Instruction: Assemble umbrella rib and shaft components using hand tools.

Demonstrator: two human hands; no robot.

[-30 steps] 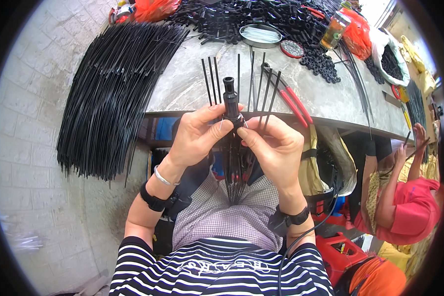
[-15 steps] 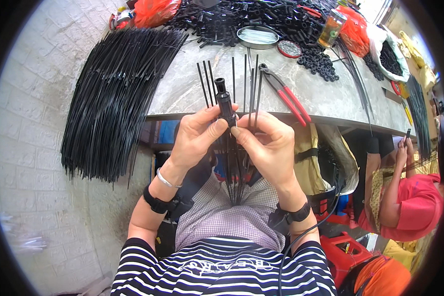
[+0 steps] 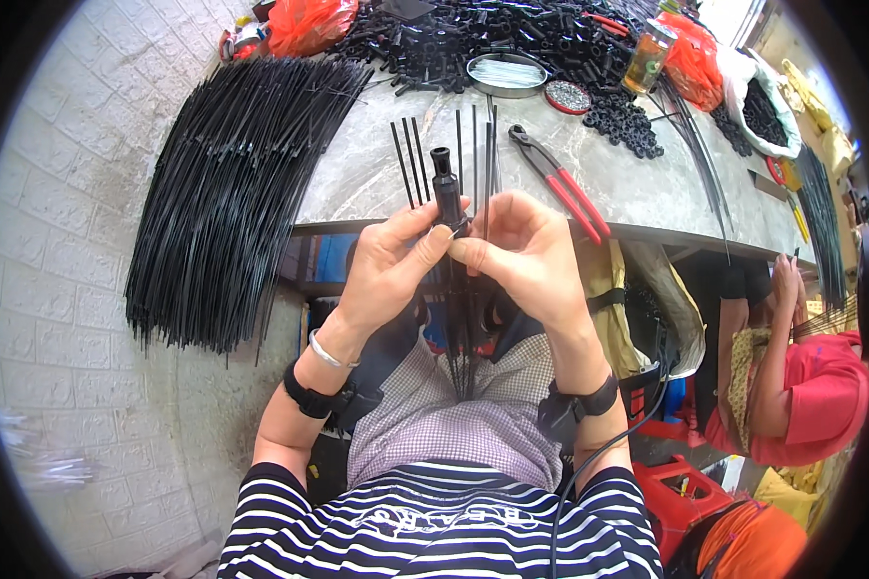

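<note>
Upright over my lap is a black plastic tube fitting (image 3: pixel 446 188) with a flared top and a stepped body. My left hand (image 3: pixel 381 270) grips it from the left, thumb across its lower part. At its right side, the thumb and fingertips of my right hand (image 3: pixel 526 256) are pinched together; what lies between them is too small to make out. Thin black rods (image 3: pixel 410 159) stick up around the fitting, beyond my fingers. Below it, the rods (image 3: pixel 463 362) run down in a narrowing bunch toward my lap.
Long black rods lie in a thick pile (image 3: pixel 227 193) over the table's left side. Red-handled pliers (image 3: pixel 565 188) rest on the grey table (image 3: pixel 357 183). Behind are a tin of pale pins (image 3: pixel 507 75), a small-parts dish (image 3: pixel 568 96) and heaped black fittings (image 3: pixel 434 43). A co-worker (image 3: pixel 792 386) sits at right.
My right hand has turned and shifted slightly, its fingers curling more at the fitting's side. Rods on the right stand closer together, fewer showing. The left hand keeps its grip.
</note>
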